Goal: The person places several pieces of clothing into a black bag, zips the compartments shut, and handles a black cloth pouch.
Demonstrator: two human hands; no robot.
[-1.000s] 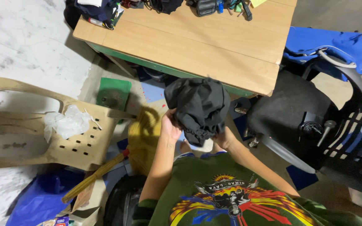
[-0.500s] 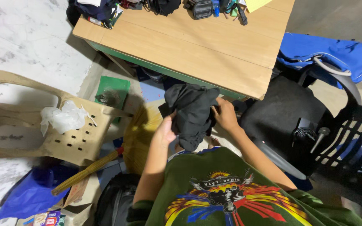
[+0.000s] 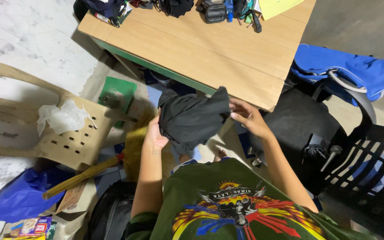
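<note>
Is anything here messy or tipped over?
Yes. The tan plastic chair lies tipped on its side on the floor, with crumpled clear plastic on it. A broom lies flat beside it. The left hand and right hand hold a black cloth.

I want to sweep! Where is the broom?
In the head view the broom lies on the floor at lower left, beside the tan plastic chair, its bristles partly hidden behind the person's left hand.
</note>
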